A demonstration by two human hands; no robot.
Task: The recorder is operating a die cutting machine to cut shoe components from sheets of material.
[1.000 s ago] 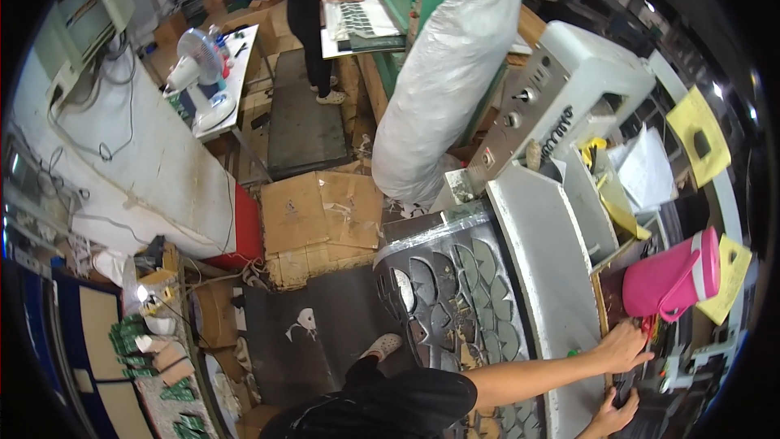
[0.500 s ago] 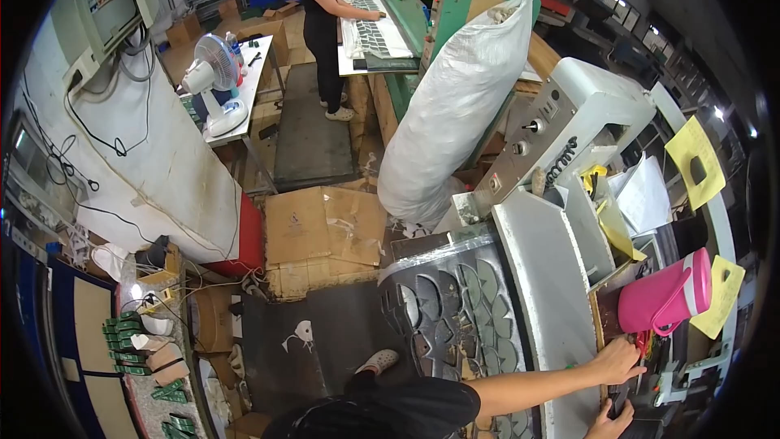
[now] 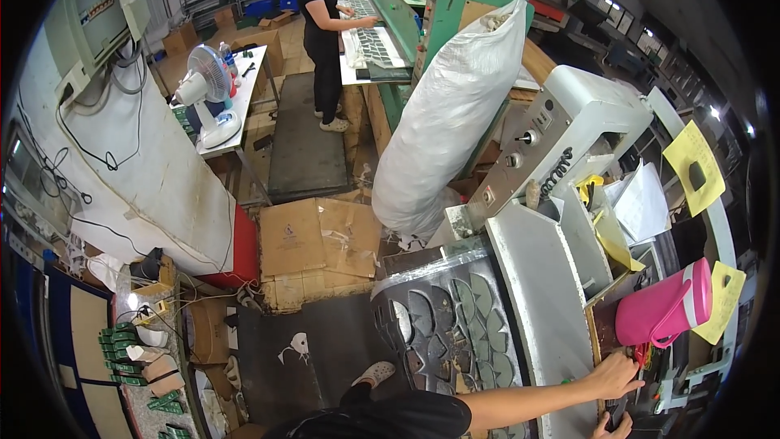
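Observation:
My left arm reaches across to the right. My left hand (image 3: 615, 375) is closed with bent fingers beside the pink jug (image 3: 650, 315), above a small black object (image 3: 615, 409); what it grips, if anything, is hidden. Lower down, at the picture's edge, my right hand (image 3: 613, 426) has its thumb and fingers around that black object, whose kind I cannot make out. Small red and yellow things (image 3: 643, 354) lie just past my left hand. To the left, a cutting bed (image 3: 451, 333) carries rows of curved dark and grey-green pieces.
A grey machine (image 3: 561, 142) with knobs stands ahead on the right, beside a tall white sack (image 3: 455, 118). Flattened cardboard (image 3: 313, 248) covers the floor. A co-worker (image 3: 321, 41) stands at a far table. A fan (image 3: 207, 102) and a bench with green pieces (image 3: 122, 349) are leftward.
The view has shifted slightly. My hands stay near the black object, with my right hand a little lower in the picture. The co-worker's head and arms have moved.

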